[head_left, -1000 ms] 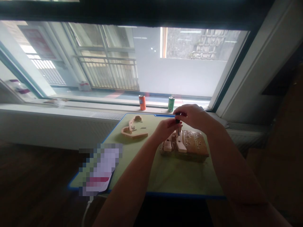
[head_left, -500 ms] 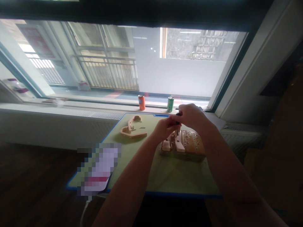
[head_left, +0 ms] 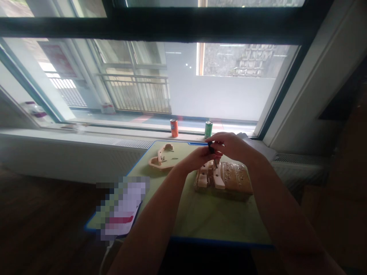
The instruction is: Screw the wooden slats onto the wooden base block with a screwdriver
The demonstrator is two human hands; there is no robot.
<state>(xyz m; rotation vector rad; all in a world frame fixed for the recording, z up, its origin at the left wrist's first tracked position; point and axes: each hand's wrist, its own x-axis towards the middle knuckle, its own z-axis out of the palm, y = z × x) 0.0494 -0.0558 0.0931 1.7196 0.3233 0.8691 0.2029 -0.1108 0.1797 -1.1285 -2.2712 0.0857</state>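
A screwdriver with a black handle (head_left: 211, 147) stands nearly upright, its thin shaft pointing down at a pale wooden piece (head_left: 218, 179). My right hand (head_left: 231, 145) is closed on the handle from above, fingertips bent around it. Lower down, my left hand (head_left: 202, 157) is closed around the screwdriver, thumb and fingers near the shaft. The wooden piece has dark holes and lies on a brown block (head_left: 236, 181) that looks wrapped in clear plastic. Beside it on the left lies a second pale wooden piece (head_left: 202, 180). The screwdriver's tip is too small to make out.
Curved wooden parts (head_left: 160, 163) and small metal pieces lie at the back left of the green, blue-edged table (head_left: 212, 219). A blurred-out flat object (head_left: 123, 210) with a white cable sits at the left edge. An orange can (head_left: 174, 128) and a green can (head_left: 208, 130) stand on the windowsill.
The view has tilted up slightly, so everything sits lower. My right hand's fingers have shifted on the screwdriver, and more of its black handle shows.
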